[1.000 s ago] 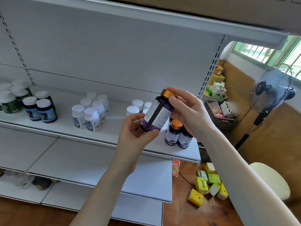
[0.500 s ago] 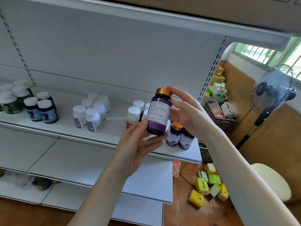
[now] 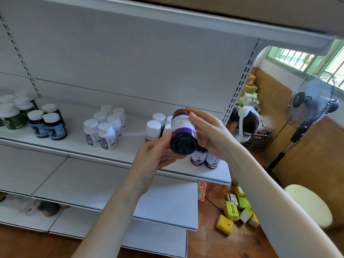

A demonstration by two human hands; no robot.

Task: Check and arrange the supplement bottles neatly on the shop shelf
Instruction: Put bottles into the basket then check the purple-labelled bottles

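Bottle (image 3: 183, 131) held between left hand (image 3: 156, 155) and right hand (image 3: 210, 135) near shelf edge (image 3: 111, 162).

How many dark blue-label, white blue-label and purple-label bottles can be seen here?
Dark blue-label bottles: 3
White blue-label bottles: 6
Purple-label bottles: 3, counting the held bottle
Total: 12

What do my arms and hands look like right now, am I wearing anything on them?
Nothing worn shows. The left hand and the right hand are bare, with no gloves and no rings on the fingers in view. The left forearm and right forearm show no sleeve, watch or bracelet as far as the picture reaches.
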